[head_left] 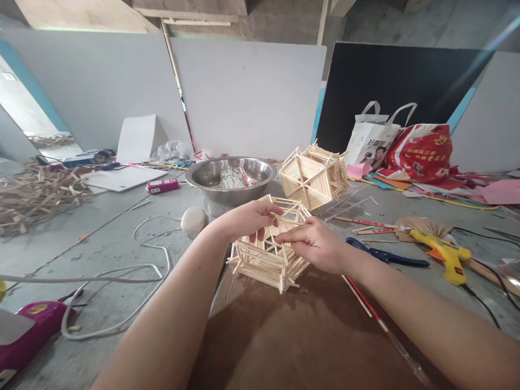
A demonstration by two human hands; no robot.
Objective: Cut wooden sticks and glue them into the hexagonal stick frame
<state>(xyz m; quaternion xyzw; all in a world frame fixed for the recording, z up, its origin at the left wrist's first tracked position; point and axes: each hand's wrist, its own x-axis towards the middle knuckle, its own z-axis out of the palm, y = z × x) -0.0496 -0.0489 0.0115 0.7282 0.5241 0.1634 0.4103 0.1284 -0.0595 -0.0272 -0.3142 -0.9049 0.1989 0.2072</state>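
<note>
A hexagonal frame built of thin wooden sticks point(266, 260) stands on a brown board point(309, 330) in front of me. My left hand point(247, 219) curls over its top left rim, fingers pinched on the upper sticks. From the right, my right hand point(314, 244) rests on the same top edge, with its fingers pressed together on a stick. A second, finished stick frame point(312, 176) lies on its side behind, next to a metal bowl point(211, 181).
A yellow glue gun point(444, 257) and blue-handled pliers point(385, 254) lie to the right. Loose sticks, coloured paper and bags point(418, 149) sit at the back right. A white cable point(122, 271) and a purple tool point(28, 325) are on the left, beyond them a pile of sticks point(36, 192).
</note>
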